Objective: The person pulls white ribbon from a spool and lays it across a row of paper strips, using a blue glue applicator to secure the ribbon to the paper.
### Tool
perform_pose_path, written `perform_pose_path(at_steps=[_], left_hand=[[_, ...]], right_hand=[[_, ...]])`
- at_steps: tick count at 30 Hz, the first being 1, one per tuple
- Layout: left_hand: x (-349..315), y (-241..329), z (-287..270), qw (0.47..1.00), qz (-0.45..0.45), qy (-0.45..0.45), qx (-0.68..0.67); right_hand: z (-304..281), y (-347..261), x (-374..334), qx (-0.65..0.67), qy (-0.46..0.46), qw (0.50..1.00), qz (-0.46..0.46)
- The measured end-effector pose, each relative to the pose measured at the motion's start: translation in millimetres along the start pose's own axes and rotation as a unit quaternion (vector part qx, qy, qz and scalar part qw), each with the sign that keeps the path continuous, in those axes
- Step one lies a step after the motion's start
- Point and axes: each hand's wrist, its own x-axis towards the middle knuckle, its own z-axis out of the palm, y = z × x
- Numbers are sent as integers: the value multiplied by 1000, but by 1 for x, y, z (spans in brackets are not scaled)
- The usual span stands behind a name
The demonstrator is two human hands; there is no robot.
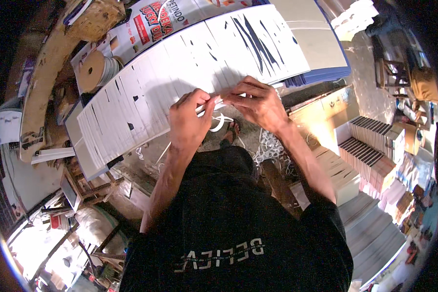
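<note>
My left hand [191, 118] and my right hand [259, 103] meet at the near edge of a long row of packed white booklets or paper sections [180, 63]. Thumb and fingers of both hands pinch a thin white strip [221, 121], part of which curls in a loop below them. Its ends between the fingertips are hidden. Dark gaps and marks show along the row, most of them toward its right end.
A spool of white band [93, 72] lies behind the row's left part. Blue-edged grey boards [316, 29] extend at the right. Tangled white strips [272, 146] lie on the floor. Stacked books [370, 151] and grey sheets [370, 233] stand at the right.
</note>
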Motion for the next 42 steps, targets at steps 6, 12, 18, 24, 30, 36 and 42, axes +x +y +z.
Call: perform_pose_path(at_steps=[6,12,18,24,30,36,42], left_hand=[[0,0,-3,1000,12,2,-6],[-6,25,-25,986,-148,-42,-59],[-7,2,-49,968,-190,-128,-100],[-22,-19,-78,953,-218,-194,-80],[-41,-42,-124,974,-194,-117,-21],[-56,-78,-173,983,-166,-74,30],[-70,-91,-200,981,-175,-60,56]], right_hand=[[12,5,-9,-32,6,999,-13],[8,-44,-9,103,96,965,222],[47,-102,-8,369,107,821,422],[80,-106,-25,312,205,835,404],[38,-68,-9,-45,131,977,160],[38,-51,2,-38,44,996,65],[41,-56,8,-55,41,996,54]])
